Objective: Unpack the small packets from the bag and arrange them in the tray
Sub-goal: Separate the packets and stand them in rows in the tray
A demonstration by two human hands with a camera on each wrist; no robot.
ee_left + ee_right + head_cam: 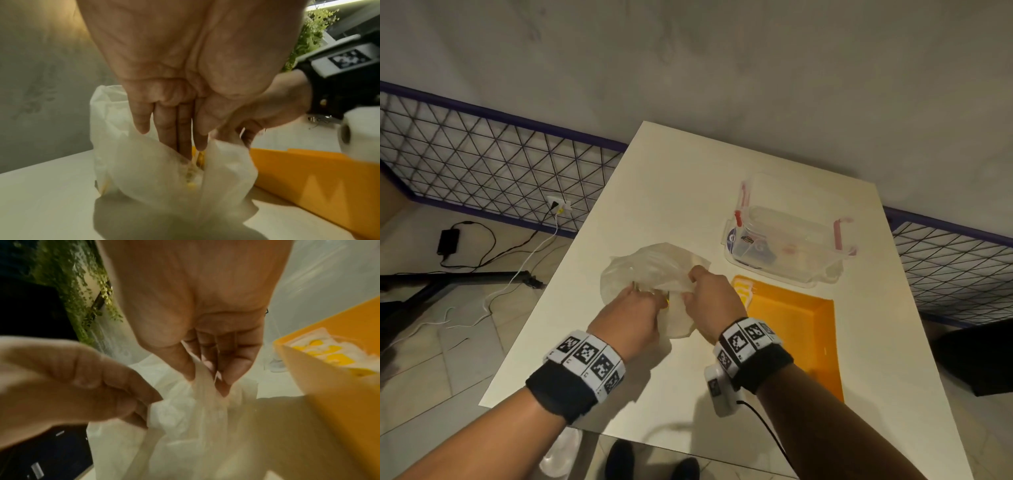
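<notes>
A translucent white plastic bag (654,270) lies crumpled at the middle of the table. My left hand (642,294) reaches into its mouth with straight fingers (164,123); two fingertips are hidden inside. The yellow edge of a packet (198,158) shows just beside them. My right hand (693,279) pinches the bag's rim (202,376) between thumb and fingers and holds it up. An orange tray (801,329) sits right of the bag. Yellow-and-white packets (327,353) lie in its far left corner (743,291).
A clear lidded box with red latches (791,233) stands behind the tray. The table's left edge (544,308) drops to a tiled floor with cables. A wire-mesh fence (482,161) runs along the wall. A dark object (976,356) lies off the table's right side.
</notes>
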